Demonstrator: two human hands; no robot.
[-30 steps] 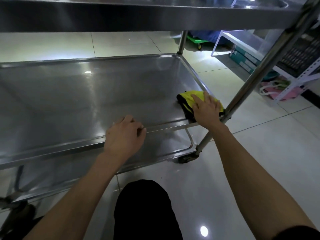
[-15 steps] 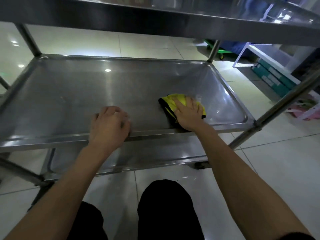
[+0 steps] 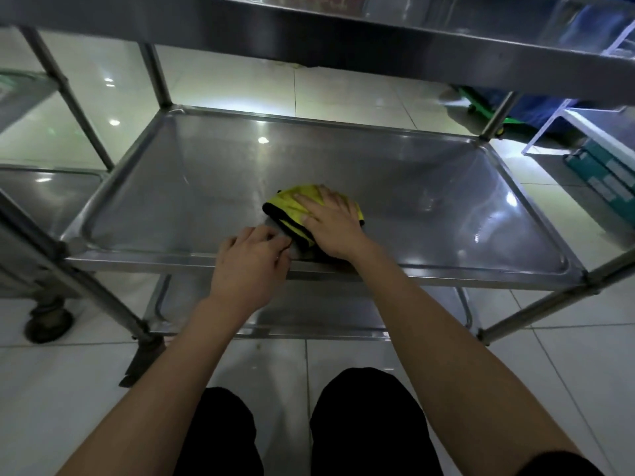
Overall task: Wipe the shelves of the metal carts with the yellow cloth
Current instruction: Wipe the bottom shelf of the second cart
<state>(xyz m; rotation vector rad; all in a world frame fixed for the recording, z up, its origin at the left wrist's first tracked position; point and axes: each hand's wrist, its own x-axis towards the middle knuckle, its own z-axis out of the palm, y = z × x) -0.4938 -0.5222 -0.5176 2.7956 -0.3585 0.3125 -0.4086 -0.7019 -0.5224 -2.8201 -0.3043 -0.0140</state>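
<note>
Head view showed the right hand (image 3: pixel 335 225) pressing flat on the yellow cloth (image 3: pixel 292 207), near the middle shelf's (image 3: pixel 206 187) near edge; the left hand (image 3: pixel 249 266) gripped that rim. Wiping seemed underway; next, probably sweep left across unwiped steel.

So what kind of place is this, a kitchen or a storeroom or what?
Probably a storeroom or back-of-house work area, though that is a guess. Steel carts stand on a glossy tiled floor: the metal cart being wiped with a yellow cloth, and a second cart beside it. White shelving with boxes stands at right.
</note>
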